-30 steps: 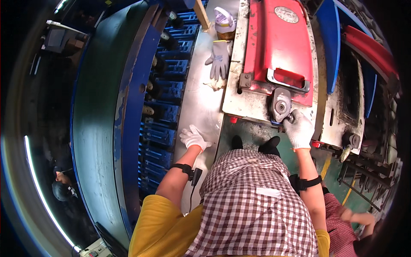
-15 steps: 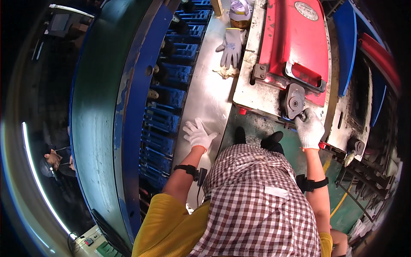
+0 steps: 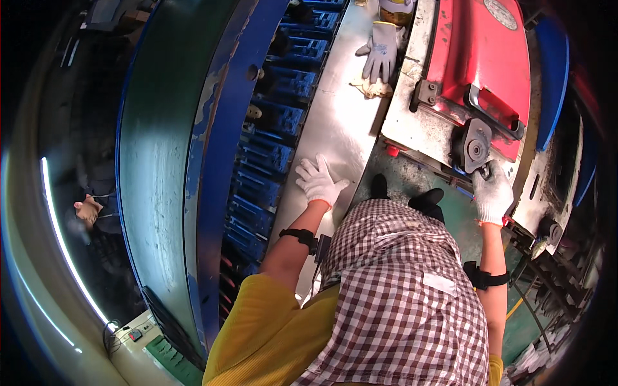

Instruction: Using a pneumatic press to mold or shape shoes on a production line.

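My left hand [image 3: 319, 182], in a white knit glove, lies with fingers spread on the bare metal bench top [image 3: 341, 116]. My right hand [image 3: 493, 193], gloved the same way, is closed at the lower end of a dark grey oval latch [image 3: 477, 149] with a round centre. The latch sits at the near edge of a machine with a red cover [image 3: 489, 71]; its exact grip point is partly hidden by my fingers. A black handle [image 3: 496, 116] is fixed to the cover just beyond the latch.
A grey work glove [image 3: 382, 51] lies on a stained cloth [image 3: 371, 87] farther up the bench. Blue slotted fixtures [image 3: 264, 154] line the bench's left side, beside a green conveyor belt [image 3: 158, 154]. A second machine with a blue panel [image 3: 552, 83] stands at right. Another person [image 3: 90, 209] is at far left.
The whole view has shifted, so the bench and machine appear farther right. My left hand stays flat on the bench and my right hand stays closed at the latch.
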`<action>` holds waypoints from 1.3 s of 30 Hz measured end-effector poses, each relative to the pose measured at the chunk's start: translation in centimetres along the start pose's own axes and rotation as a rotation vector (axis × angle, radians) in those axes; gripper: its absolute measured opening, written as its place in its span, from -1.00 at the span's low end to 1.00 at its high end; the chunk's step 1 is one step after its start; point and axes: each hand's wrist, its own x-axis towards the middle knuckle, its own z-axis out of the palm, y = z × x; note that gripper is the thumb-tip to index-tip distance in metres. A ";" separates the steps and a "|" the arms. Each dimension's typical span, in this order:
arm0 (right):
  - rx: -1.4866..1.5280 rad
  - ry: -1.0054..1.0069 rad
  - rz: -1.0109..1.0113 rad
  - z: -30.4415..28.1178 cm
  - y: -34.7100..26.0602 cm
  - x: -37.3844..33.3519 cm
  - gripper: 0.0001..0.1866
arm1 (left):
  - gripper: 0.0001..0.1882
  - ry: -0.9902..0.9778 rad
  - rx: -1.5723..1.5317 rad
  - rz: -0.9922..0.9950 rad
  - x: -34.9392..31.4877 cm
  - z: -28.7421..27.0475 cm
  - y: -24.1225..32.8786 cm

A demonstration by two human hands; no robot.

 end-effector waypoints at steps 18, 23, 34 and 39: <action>0.022 -0.024 -0.047 -0.6 0.2 0.1 -0.76 | 0.34 0.058 0.008 0.009 0.1 0.4 0.0; 0.016 -0.011 -0.036 -0.6 1.2 0.1 -0.73 | 0.41 -0.033 -0.025 -0.050 -0.3 -1.9 2.1; 0.060 0.018 -0.100 0.1 0.4 -0.1 -0.72 | 0.51 -0.091 -0.011 -0.099 1.3 -2.0 1.4; 0.026 0.083 -0.181 0.4 1.3 -0.1 -0.84 | 0.42 -0.004 -0.068 -0.036 0.4 -2.3 0.8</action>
